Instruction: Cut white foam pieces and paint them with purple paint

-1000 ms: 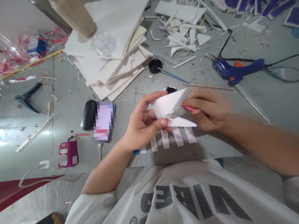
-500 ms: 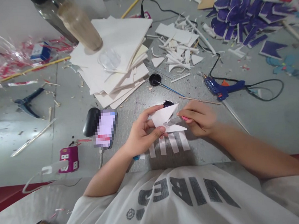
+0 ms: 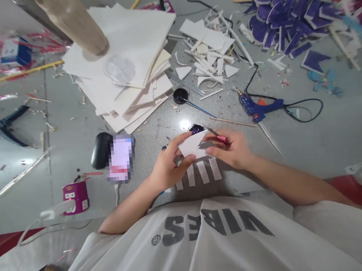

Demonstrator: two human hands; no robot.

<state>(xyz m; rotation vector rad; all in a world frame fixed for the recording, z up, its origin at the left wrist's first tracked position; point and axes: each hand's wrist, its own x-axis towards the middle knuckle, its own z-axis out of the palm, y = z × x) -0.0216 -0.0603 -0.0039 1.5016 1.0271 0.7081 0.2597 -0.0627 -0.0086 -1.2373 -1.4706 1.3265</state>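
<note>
My left hand (image 3: 168, 166) is closed on the left part of a white notched piece of foam board (image 3: 188, 147), thumb in front and fingers behind. Its V-shaped notch faces right. My right hand (image 3: 235, 151) grips a craft knife (image 3: 221, 139) with a pink-red handle, its blade pointing up and left. The right thumb and fingers also reach the notched end of the piece; some fingertips are hidden behind it. Just beyond the piece sits a small pot of dark purple paint (image 3: 196, 129). Several white strips (image 3: 203, 173) lie on the table below my hands.
A blue glue gun (image 3: 255, 108) with a trailing cord lies at right. White offcuts (image 3: 211, 45) and purple-painted pieces (image 3: 291, 18) are heaped behind. Stacked white sheets (image 3: 135, 34) carry a bottle (image 3: 78, 24). A phone (image 3: 120, 157) and purple power adapter (image 3: 76, 197) are at left.
My right hand has drawn in against the piece, and the knife has turned from lying across the notch to pointing up and away. The camera view has shifted slightly.
</note>
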